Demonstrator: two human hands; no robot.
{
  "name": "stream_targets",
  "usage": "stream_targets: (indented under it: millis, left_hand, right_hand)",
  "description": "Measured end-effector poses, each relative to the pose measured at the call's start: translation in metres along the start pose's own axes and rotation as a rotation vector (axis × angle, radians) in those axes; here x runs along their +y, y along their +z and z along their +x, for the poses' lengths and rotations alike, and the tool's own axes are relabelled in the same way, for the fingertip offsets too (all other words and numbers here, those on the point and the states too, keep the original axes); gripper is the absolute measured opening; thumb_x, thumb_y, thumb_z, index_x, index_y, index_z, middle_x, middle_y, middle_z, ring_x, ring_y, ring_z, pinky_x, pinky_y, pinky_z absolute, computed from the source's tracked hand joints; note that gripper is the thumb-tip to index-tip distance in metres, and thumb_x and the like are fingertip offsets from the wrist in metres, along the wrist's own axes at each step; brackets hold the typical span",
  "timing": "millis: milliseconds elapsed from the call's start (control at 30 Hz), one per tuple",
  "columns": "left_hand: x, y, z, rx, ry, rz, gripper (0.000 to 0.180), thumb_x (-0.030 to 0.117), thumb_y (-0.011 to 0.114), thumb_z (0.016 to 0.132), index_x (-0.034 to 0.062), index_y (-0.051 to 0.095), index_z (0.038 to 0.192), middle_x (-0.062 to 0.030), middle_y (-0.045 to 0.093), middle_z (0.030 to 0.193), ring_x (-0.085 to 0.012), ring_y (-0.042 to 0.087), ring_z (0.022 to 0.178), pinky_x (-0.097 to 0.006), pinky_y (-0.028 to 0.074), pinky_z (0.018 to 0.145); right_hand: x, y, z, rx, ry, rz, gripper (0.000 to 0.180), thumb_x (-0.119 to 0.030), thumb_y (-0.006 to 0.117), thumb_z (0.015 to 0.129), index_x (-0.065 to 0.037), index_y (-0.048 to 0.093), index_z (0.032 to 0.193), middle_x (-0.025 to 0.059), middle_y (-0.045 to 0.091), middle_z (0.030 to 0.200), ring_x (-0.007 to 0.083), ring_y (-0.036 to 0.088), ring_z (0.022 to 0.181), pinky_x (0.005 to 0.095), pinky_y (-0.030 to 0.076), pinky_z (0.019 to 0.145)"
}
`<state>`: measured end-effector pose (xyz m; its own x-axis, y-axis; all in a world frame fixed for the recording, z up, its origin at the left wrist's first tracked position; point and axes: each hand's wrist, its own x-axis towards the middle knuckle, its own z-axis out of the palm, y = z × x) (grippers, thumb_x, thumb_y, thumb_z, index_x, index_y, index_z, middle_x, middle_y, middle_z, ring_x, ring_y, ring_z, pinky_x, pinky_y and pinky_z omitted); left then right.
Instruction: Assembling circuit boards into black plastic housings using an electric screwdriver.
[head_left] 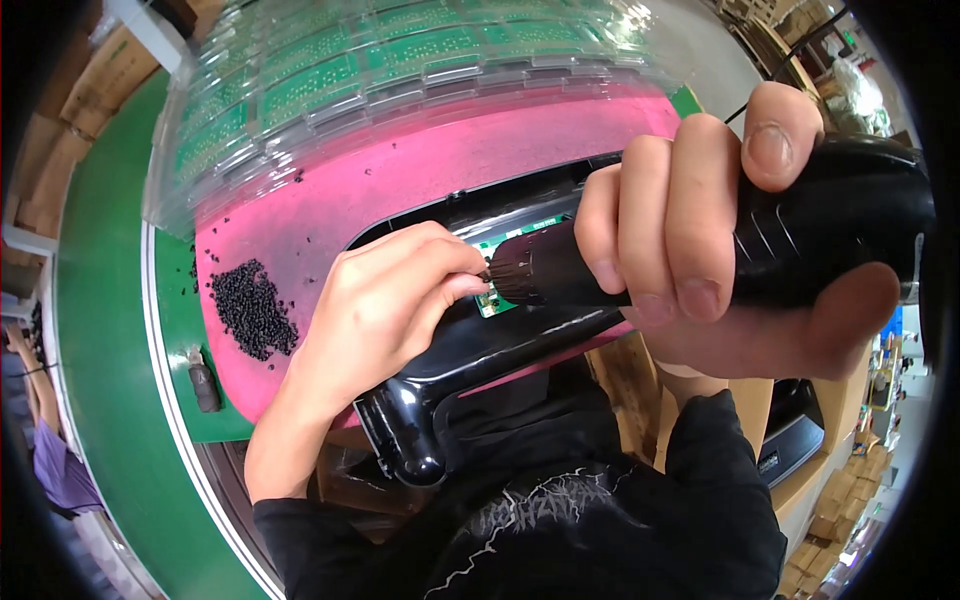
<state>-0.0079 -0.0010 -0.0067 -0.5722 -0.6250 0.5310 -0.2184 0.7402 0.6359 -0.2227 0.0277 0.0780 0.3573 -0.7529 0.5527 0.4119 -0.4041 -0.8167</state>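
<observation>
My right hand [690, 230] is wrapped round a thick black electric screwdriver [800, 225], held almost level with its ribbed nose pointing left. At that nose, the thumb and forefinger of my left hand [385, 300] are pinched together; a small dark thing between them is too hidden to name. Just beneath lies a green circuit board [492, 303], partly covered by the tool and fingers. It sits in a long, glossy black plastic housing [480, 350] with a rounded arm that sticks out toward me. My left wrist crosses the housing's left end.
A pink mat [340, 190] covers the green table [110, 330]. On its left lies a heap of small black screws [252, 310], with strays around. Clear plastic trays of green boards [380, 75] stand behind. A small dark bottle-like object [203, 385] is left of the mat.
</observation>
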Motion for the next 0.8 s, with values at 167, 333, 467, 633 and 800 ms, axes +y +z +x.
stream_targets:
  millis: [167,333,467,633,800]
  left_hand:
    - [0.009,-0.004,0.003,-0.116,-0.161,-0.288,0.016,-0.002,0.073,0.083,-0.0028,0.067,0.097,-0.0119,0.067,0.088,-0.0173,0.065,0.072,-0.028,0.052,0.059]
    - [0.011,0.002,0.007,-0.235,-0.435,-0.064,0.049,0.013,0.078,0.083,0.0027,0.055,0.125,-0.0126,0.064,0.112,-0.0217,0.061,0.074,-0.034,0.052,0.068]
    - [0.01,0.001,0.004,-0.362,-0.441,0.037,0.052,0.007,0.077,0.08,0.0062,0.053,0.126,-0.0075,0.062,0.104,-0.0182,0.055,0.072,-0.033,0.047,0.063]
    - [0.011,0.003,0.006,-0.37,-0.394,0.07,0.048,0.006,0.075,0.08,0.0052,0.054,0.124,-0.0093,0.059,0.108,-0.0202,0.055,0.073,-0.034,0.048,0.067]
    - [0.013,0.002,0.005,-0.373,-0.362,0.093,0.048,0.005,0.075,0.08,0.0054,0.053,0.123,-0.0112,0.059,0.116,-0.0223,0.056,0.074,-0.034,0.049,0.068]
  right_hand:
    - [0.0,-0.015,-0.012,0.011,-0.127,0.059,0.057,-0.059,0.06,0.093,-0.012,0.045,0.122,-0.0023,0.057,0.075,0.0102,0.053,0.061,0.0283,0.046,0.062]
    - [0.0,-0.027,-0.029,0.147,-0.176,-0.072,0.053,-0.055,0.061,0.093,-0.01,0.046,0.117,-0.0006,0.057,0.072,0.0106,0.053,0.058,0.028,0.046,0.058]
    - [0.0,-0.036,-0.036,0.296,-0.016,-0.366,0.049,-0.046,0.064,0.092,-0.004,0.046,0.11,0.0018,0.054,0.065,0.0113,0.052,0.054,0.028,0.045,0.053]
    - [0.012,-0.047,-0.042,0.324,-0.017,-0.383,0.045,-0.042,0.066,0.09,-0.004,0.047,0.105,0.0017,0.052,0.06,0.011,0.049,0.049,0.0266,0.044,0.049]
    - [0.022,-0.048,-0.045,0.32,0.01,-0.287,0.049,-0.043,0.07,0.089,-0.003,0.047,0.106,0.0012,0.051,0.06,0.0102,0.048,0.049,0.0247,0.041,0.047]
